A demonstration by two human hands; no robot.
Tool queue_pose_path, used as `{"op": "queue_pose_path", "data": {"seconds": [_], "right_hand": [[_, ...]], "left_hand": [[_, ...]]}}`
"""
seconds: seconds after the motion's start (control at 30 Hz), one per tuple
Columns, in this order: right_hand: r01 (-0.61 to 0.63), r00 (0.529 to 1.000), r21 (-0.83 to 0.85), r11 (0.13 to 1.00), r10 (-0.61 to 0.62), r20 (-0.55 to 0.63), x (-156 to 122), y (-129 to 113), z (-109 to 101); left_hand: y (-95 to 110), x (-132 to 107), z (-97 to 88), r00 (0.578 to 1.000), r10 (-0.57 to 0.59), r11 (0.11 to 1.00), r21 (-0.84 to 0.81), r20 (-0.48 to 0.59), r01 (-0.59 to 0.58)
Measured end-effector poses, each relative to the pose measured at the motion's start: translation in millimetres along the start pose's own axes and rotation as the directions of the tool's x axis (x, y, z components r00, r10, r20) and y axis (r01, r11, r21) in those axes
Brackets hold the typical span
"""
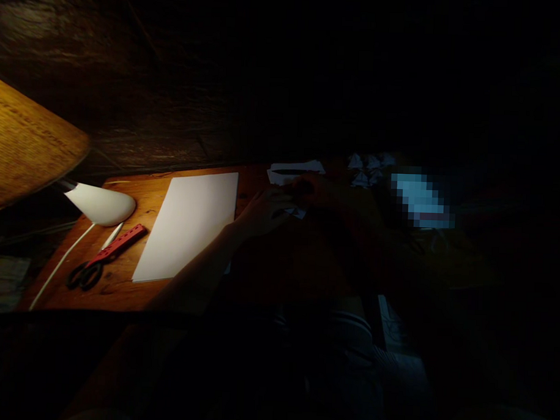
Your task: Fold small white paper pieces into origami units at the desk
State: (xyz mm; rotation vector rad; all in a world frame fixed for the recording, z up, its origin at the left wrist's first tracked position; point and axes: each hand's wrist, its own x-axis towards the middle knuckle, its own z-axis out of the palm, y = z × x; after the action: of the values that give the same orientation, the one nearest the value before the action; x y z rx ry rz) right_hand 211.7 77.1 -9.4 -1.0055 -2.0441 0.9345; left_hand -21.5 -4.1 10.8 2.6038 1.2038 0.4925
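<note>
The left hand (266, 209) reaches out over the bench (121, 284), its fingers curled narrow with the tips on a small paper piece (299, 213). The dark hides whether it pinches the piece or only presses on it. Just right of it the right hand (324, 196) is a dim shape, and I cannot tell if it is wide or closed.

Beyond both hands lie more white scraps (295, 169). Just left of the left wrist lies a large white sheet (187, 225), flat and, as far as the light shows, whole. Farther left are scissors (87, 274) with a red strip (123, 240) beside them, both untouched, and a white lamp (101, 205).

Judging from this, the work is on small paper near the fingertips, with some pieces already made and the big sheet not yet used.
</note>
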Motion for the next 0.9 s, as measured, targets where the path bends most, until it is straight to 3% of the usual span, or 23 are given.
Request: {"op": "queue_pose_path", "data": {"seconds": [0.17, 0.57, 0.9], "right_hand": [[-0.024, 0.999, 0.015, 1.000, 0.024, -0.030, -5, -5, -1], [-0.095, 0.995, 0.020, 0.995, 0.094, 0.031, -4, -9, -7], [-0.034, 0.999, 0.006, 0.999, 0.034, -0.023, -3, -8, -1]], "left_hand": [[-1, 1, 1.5, 1.000, -0.004, 1.000, 0.025, -0.011, 0.005], [1, 2, 0.1, 1.000, 0.027, 0.999, 0.042, -0.004, -0.027], [5, 3, -2.0, 1.000, 0.006, 0.998, 0.056, 0.000, -0.006]]}}
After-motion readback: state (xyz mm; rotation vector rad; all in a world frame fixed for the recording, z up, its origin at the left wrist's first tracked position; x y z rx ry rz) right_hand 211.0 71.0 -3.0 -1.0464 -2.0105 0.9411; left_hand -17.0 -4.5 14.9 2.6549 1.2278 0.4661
